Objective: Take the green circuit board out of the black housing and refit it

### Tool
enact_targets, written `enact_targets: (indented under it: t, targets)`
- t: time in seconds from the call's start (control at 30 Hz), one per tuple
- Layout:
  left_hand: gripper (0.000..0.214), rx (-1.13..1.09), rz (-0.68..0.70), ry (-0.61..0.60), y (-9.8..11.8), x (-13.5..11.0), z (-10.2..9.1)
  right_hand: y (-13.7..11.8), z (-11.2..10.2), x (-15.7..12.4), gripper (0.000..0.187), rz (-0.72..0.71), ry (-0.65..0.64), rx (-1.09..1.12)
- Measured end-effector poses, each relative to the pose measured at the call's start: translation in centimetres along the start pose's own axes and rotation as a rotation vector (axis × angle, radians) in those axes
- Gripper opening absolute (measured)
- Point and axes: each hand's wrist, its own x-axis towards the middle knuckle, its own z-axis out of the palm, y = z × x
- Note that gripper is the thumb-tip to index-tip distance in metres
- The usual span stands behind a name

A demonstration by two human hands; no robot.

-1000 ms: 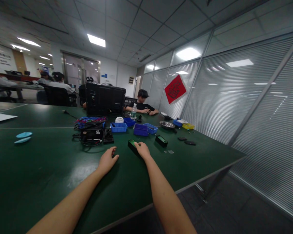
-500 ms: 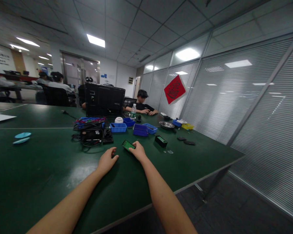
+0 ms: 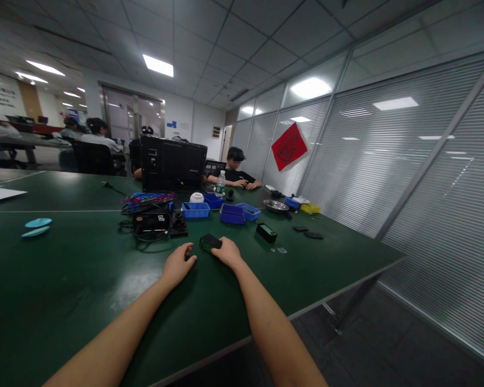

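My right hand (image 3: 227,252) grips a small black block with a green side (image 3: 208,242) and holds it just above the green table (image 3: 64,279). My left hand (image 3: 178,264) rests on the table a little to the left, fingers loosely curled, holding nothing. A second small black and green block (image 3: 266,232) lies on the table to the right of my hands.
Beyond my hands are a black device with tangled cables (image 3: 151,223), several blue bins (image 3: 196,210), a metal bowl (image 3: 276,206) and a black case (image 3: 173,164). A person (image 3: 236,172) sits at the far end. Flat black pieces (image 3: 308,232) lie right; the table edge runs near.
My right hand has drawn the small block left and nearer, turning it so its dark face now shows instead of the green one. My left hand has stayed put.
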Motion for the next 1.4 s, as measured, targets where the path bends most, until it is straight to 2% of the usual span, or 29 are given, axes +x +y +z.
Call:
enact_targets:
  t: [0.23, 0.37, 0.53, 0.73, 0.83, 0.93, 1.1, 1.17, 1.4]
  targets:
    - [0.043, 0.006, -0.004, -0.007, 0.0, -0.1, 0.0, 1.0, -1.1, 0.4, 0.038, 0.151, 0.226, -0.055]
    - [0.043, 0.007, -0.006, -0.014, 0.0, -0.1, 0.0, 1.9, -1.1, 0.5, 0.040, 0.119, 0.320, -0.179]
    - [0.043, 0.008, -0.018, -0.017, 0.0, -0.1, 0.0, 1.6, -0.4, 0.2, 0.046, 0.001, 0.317, -0.314]
    - [0.043, -0.001, -0.013, -0.024, 0.1, -0.2, -0.1, 0.2, 0.2, -0.4, 0.036, -0.115, 0.326, -0.382]
    - [0.043, -0.001, -0.010, -0.023, 0.1, -0.2, -0.1, -0.5, 0.3, -0.9, 0.034, -0.133, 0.288, -0.358]
    - [0.043, -0.001, -0.004, -0.017, 0.1, -0.2, -0.1, -0.7, 0.1, -1.1, 0.044, -0.102, 0.232, -0.306]
    - [0.043, -0.010, -0.001, -0.016, 0.0, -0.1, -0.1, -0.1, 0.0, -0.7, 0.057, 0.023, 0.285, -0.175]
    - [0.043, -0.012, -0.002, -0.017, 0.0, -0.1, -0.1, 0.2, 0.3, -0.3, 0.063, 0.080, 0.252, -0.152]
    - [0.043, -0.017, -0.008, -0.021, 0.0, -0.1, 0.0, 0.7, 0.5, 0.2, 0.047, 0.158, 0.167, -0.136]
